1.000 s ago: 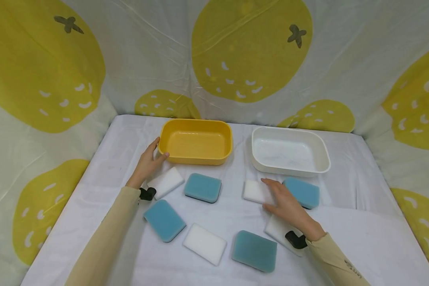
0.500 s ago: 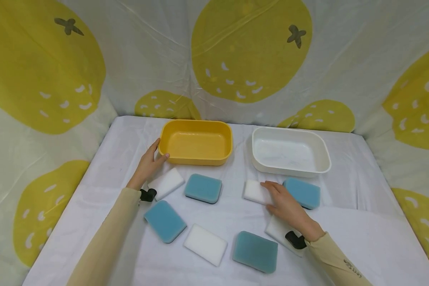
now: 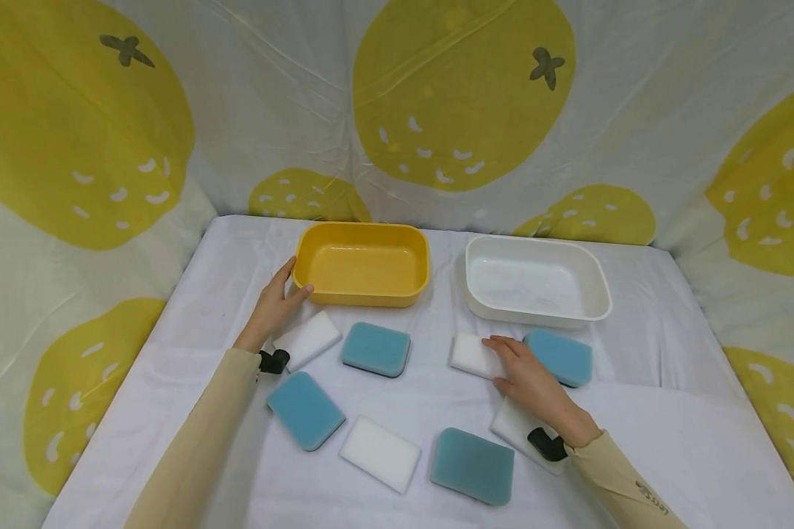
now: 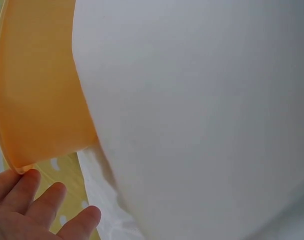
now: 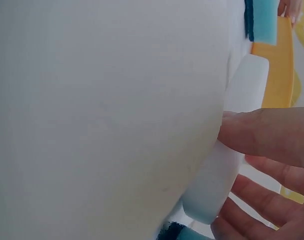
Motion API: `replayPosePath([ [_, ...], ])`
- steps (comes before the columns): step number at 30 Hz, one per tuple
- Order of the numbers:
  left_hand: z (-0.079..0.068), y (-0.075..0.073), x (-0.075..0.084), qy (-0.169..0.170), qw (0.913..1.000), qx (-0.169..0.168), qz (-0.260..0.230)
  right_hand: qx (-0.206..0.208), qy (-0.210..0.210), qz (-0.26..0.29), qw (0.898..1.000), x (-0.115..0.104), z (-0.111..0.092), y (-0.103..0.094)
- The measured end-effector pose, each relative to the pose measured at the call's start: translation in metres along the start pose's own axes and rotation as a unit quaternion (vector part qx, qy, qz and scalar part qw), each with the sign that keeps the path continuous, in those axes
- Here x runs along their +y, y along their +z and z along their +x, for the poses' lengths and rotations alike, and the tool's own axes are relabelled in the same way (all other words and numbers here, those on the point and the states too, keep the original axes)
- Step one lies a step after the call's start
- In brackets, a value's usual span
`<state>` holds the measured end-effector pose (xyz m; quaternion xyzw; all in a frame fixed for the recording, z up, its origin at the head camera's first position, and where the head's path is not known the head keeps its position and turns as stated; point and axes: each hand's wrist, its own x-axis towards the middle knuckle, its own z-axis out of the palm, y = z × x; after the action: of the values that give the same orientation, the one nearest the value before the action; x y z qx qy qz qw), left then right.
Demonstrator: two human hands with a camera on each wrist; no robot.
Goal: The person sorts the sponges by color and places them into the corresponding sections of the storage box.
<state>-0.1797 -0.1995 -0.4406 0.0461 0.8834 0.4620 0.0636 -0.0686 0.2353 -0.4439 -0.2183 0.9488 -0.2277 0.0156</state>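
My left hand (image 3: 269,312) holds the front-left corner of a yellow plastic basin (image 3: 360,300), thumb at the front and fingers on the left side. The left wrist view shows its fingertips against the basin's rim (image 4: 14,162). My right hand (image 3: 532,382) pinches a white sponge (image 3: 470,356) lying flat on the cloth. Its thumb is on the near edge in the right wrist view, with the fingers behind the sponge (image 5: 212,180). A blue sponge (image 3: 562,358) lies right beside that hand. Another white sponge (image 3: 512,426) is partly hidden under the right wrist.
A white basin (image 3: 536,314) stands behind the right hand. On the white cloth are more sponges: a white one (image 3: 309,339) by the left wrist, blue ones (image 3: 376,350) (image 3: 306,410), a white one (image 3: 380,453) and a blue-green one (image 3: 473,466) nearer the front.
The right thumb and fingers have drawn closer together on the white sponge. The left hand stays at the yellow basin's corner, and the basins have not moved.
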Motion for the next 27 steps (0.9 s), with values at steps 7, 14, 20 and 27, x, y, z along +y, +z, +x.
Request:
replayPosePath([
  [7,-0.001,0.000,0.000,0.000,1.0000,-0.001,0.001,-0.002,0.011,0.014,1.000,0.000,0.000,0.000],
  [14,-0.002,-0.001,0.001,-0.008,1.0000,-0.004,-0.001,0.008,-0.004,0.016,1.000,-0.006,0.001,-0.007],
  [20,-0.001,0.000,0.001,-0.012,0.9999,-0.004,0.004,0.029,-0.040,0.015,0.999,-0.012,0.007,-0.019],
  [27,0.000,0.000,0.000,-0.006,1.0000,-0.003,0.004,0.055,-0.066,0.010,0.996,-0.019,0.017,-0.029],
])
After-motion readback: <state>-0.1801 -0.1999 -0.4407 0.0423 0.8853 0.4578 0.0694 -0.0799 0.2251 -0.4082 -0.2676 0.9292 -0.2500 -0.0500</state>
